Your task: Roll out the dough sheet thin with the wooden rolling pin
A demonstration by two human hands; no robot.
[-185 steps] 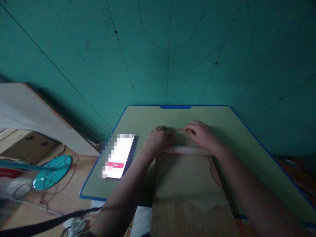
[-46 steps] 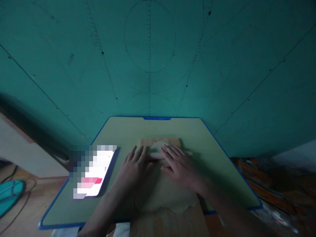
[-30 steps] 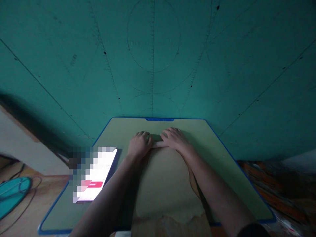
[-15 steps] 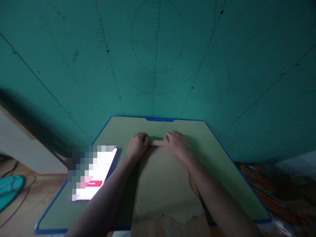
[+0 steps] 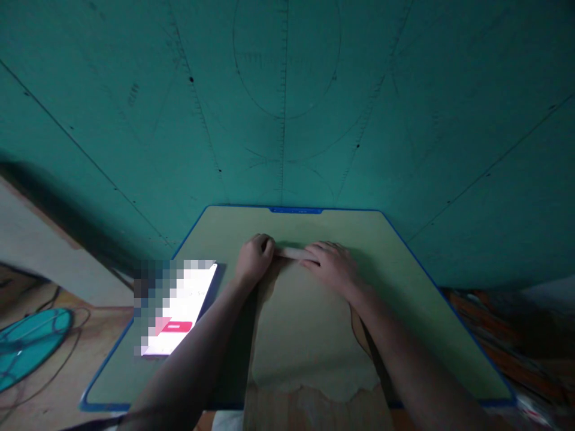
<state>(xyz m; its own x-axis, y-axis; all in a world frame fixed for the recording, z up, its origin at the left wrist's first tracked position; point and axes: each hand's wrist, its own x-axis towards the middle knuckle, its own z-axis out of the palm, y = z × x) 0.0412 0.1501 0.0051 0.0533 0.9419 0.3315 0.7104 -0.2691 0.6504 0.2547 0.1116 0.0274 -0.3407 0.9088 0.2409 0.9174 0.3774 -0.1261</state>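
Observation:
A sheet of rolled-out dough [image 5: 309, 329] with a ragged near edge lies along a wooden board [image 5: 287, 413]. Across its far end is a pale rolling pin [image 5: 291, 253], slightly slanted, of which only the middle shows between my hands. My left hand [image 5: 256, 258] is curled in a fist around the pin's left part. My right hand [image 5: 335, 265] lies over the right part, its fingers bent over it and its thumb on the near side. Both forearms reach forward along the sides of the dough.
The board rests on a low table [image 5: 422, 347] with a blue rim. A lit tablet [image 5: 191, 305], partly pixelated, lies left of my left forearm. Behind the table rises a green wall [image 5: 287, 137] with drawn lines. Left on the floor is a turquoise round object [image 5: 38, 341] with a cable.
The view has shifted a little. My right hand sits slightly farther from my left, so more of the rolling pin shows, and the pin is more slanted. Both hands keep their hold.

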